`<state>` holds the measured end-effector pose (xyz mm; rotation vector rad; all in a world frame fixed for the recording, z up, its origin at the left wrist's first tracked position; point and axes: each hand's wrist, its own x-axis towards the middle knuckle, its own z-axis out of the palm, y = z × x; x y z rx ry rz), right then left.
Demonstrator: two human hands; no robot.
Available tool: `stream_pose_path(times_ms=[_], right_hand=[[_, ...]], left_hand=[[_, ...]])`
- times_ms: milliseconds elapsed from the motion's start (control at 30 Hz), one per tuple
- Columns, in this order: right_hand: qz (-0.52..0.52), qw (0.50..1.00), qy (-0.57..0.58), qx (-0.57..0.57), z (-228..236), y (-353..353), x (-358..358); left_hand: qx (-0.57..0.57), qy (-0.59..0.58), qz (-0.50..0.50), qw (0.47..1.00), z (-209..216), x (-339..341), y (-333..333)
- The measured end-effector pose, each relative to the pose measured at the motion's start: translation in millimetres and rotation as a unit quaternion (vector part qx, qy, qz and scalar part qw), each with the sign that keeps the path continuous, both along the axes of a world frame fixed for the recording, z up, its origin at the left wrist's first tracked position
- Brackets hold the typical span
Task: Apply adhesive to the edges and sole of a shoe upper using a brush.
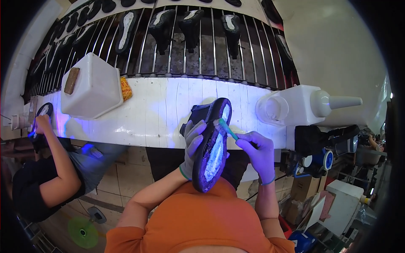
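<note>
My gloved left hand (192, 145) is closed round the side of a black shoe (206, 147), which is turned bottom up over the table's near edge. The shoe's underside has a pale strip down its middle, glowing bluish under violet light, and a dark, shiny border. In my gloved right hand (259, 149) is a small brush with a green handle (229, 130). Its bristles touch the shoe's underside near the upper end. Fingers of the left hand lie along the shoe's left edge, just beside the bristles.
A white plastic container with a cup and spout (301, 105) stands right on the white table (164, 97); a white box-shaped container (90, 90) stands left. Beyond, several black shoes (162, 27) lie on a metal roller rack (206, 63). At left, a co-worker's hand (42, 124) handles another shoe.
</note>
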<state>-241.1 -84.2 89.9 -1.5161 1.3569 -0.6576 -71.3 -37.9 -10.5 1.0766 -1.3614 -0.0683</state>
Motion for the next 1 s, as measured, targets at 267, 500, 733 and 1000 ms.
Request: stream_pose_path(times_ms=[267, 500, 733, 1000], right_hand=[[-0.038, 0.998, 0.041, -0.041, -33.7, -34.1, -6.2], [-0.050, 0.991, 0.088, -0.086, -26.6, -58.5, -6.3], [0.105, 0.991, -0.024, 0.081, 8.0, -34.4, -17.6], [0.000, 0.993, 0.103, -0.054, -28.2, -65.8, -18.3]], left_hand=[[-0.002, -0.004, -0.012, 1.000, 2.3, 0.1, 0.8], [0.029, -0.014, -0.020, 0.999, 7.3, 0.5, 1.7], [0.005, -0.010, -0.018, 1.000, 0.5, 3.7, 2.6], [0.015, -0.022, -0.028, 0.999, 13.5, 2.3, 4.3]])
